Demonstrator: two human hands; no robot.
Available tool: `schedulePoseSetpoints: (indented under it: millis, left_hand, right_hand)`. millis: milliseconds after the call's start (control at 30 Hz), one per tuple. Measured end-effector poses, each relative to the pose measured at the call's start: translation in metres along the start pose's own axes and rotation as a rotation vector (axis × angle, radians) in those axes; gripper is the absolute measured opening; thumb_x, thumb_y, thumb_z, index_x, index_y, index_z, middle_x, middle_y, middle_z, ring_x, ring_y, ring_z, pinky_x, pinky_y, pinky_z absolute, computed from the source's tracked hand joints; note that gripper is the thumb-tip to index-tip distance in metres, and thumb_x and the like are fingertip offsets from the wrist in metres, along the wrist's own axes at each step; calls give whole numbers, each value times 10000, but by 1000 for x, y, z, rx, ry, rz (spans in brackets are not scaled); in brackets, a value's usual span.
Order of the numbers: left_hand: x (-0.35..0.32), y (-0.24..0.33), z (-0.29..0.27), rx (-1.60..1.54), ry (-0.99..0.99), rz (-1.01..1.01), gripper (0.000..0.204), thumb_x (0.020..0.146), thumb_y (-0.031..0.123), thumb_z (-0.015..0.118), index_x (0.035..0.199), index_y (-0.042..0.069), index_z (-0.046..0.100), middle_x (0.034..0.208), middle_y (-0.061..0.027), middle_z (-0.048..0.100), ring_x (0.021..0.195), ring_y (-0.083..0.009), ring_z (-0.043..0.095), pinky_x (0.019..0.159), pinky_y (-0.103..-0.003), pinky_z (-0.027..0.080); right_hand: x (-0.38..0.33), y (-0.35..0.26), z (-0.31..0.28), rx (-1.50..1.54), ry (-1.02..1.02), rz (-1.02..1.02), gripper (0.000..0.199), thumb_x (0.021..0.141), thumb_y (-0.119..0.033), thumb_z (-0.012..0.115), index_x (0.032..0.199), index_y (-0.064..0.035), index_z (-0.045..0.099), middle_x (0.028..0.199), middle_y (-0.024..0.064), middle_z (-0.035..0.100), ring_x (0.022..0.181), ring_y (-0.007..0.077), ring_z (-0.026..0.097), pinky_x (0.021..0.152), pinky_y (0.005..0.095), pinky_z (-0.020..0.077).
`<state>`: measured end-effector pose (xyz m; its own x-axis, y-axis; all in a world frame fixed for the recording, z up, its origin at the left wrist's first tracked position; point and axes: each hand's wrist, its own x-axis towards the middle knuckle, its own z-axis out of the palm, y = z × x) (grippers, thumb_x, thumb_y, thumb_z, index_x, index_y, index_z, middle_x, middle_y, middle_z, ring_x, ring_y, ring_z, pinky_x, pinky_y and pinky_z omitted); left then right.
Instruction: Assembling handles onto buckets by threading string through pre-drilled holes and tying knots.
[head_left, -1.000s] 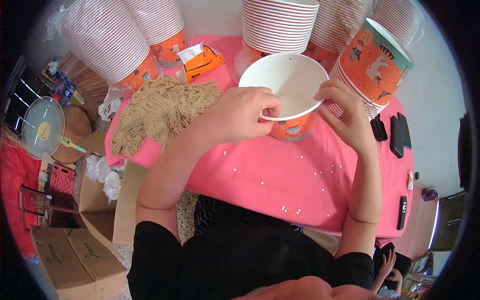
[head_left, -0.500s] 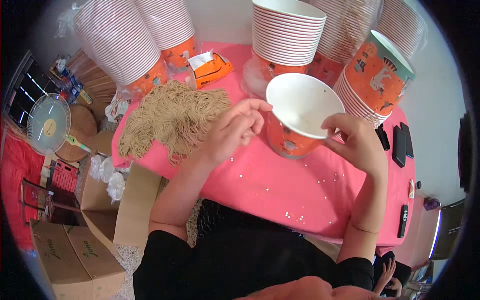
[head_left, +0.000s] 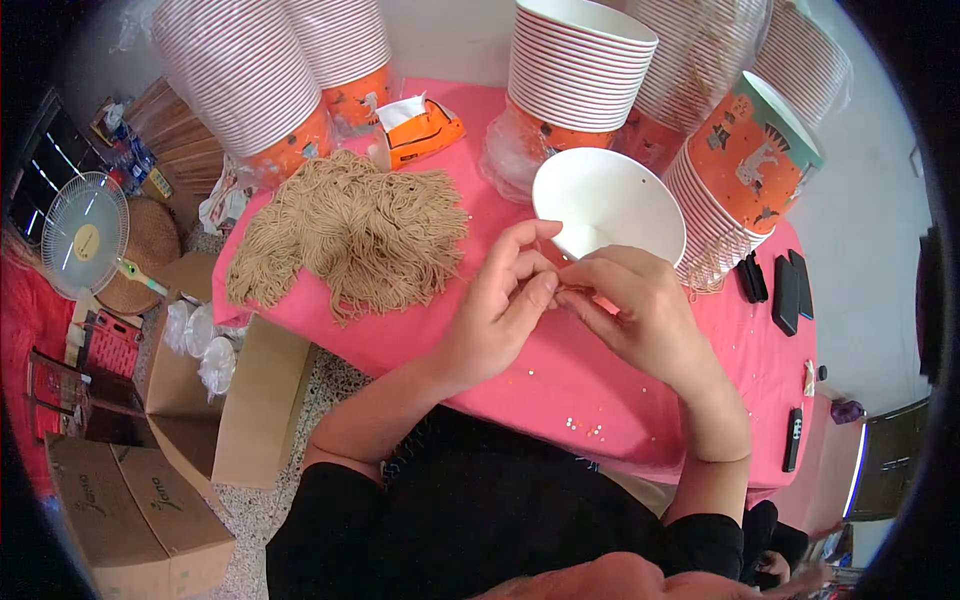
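Observation:
A paper bucket (head_left: 606, 212) with a white inside and a small dark hole near its far rim stands in front of me on the pink cloth. Just before its near side, the fingertips of my left hand (head_left: 503, 310) and my right hand (head_left: 642, 312) meet in a pinch. Whatever sits between them is too small and too covered to name. My hands hide most of the bucket's orange outside. Left of my left hand lies a heap of tan cord (head_left: 365, 235).
Tall stacks of nested paper buckets (head_left: 585, 65) line the back. A printed bucket (head_left: 750, 150) tops a leaning stack at right. An orange tissue pack (head_left: 420, 132) lies behind the cord. Dark phone-like objects (head_left: 786, 300) and a remote (head_left: 792, 440) lie right. Tiny beads (head_left: 585, 428) are scattered nearby.
My right hand has let go of the bucket's rim and moved left. My left hand has moved right, and the fingertips of both now meet before the bucket.

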<state>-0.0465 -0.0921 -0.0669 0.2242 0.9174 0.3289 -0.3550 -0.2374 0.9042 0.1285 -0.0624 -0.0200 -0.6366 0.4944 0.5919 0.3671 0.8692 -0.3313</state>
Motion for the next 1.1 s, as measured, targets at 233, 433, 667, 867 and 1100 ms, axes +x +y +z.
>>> schedulePoseSetpoints:
  millis: [233, 433, 667, 867, 1100]
  left_hand:
    - [-9, -15, 3, 54, 6, -64, 343, 983, 4, 456, 1313, 20, 365, 905, -45, 542, 857, -90, 539, 774, -238, 459]
    - [-13, -19, 5, 101, -10, -8, 363, 973, -19, 457, 1315, 24, 343, 902, -48, 554, 850, -91, 546, 765, -235, 452]
    - [-10, -24, 7, 55, 6, 27, 373, 964, -31, 461, 1312, 28, 339, 904, -50, 556, 836, -90, 550, 747, -234, 451]
    - [-12, -21, 5, 109, -6, 25, 372, 957, -41, 471, 1300, 26, 345, 903, -59, 569, 817, -90, 556, 712, -224, 455]
    - [-15, -29, 3, 278, -7, 180, 205, 935, 8, 550, 1134, -9, 503, 919, -84, 615, 823, -126, 613, 715, -265, 499]
  right_hand:
    - [-10, -5, -1, -235, -115, -102, 168, 713, -82, 689, 828, -40, 573, 715, 96, 550, 638, 284, 570, 577, 395, 458]
    - [-19, -7, 4, -151, -8, -46, 191, 709, -74, 695, 845, -32, 568, 727, 103, 556, 649, 290, 581, 574, 401, 464]
    - [-14, -8, 0, -187, -120, -40, 182, 716, -59, 693, 845, -25, 569, 719, 105, 553, 644, 293, 584, 568, 407, 465]
    - [-19, -5, 5, -188, -70, -18, 189, 714, -82, 697, 829, -31, 556, 713, 101, 542, 631, 282, 575, 559, 394, 462]
    - [-22, -1, 4, -256, -86, -115, 229, 675, -89, 704, 817, -34, 534, 706, 87, 526, 627, 263, 571, 562, 382, 465]
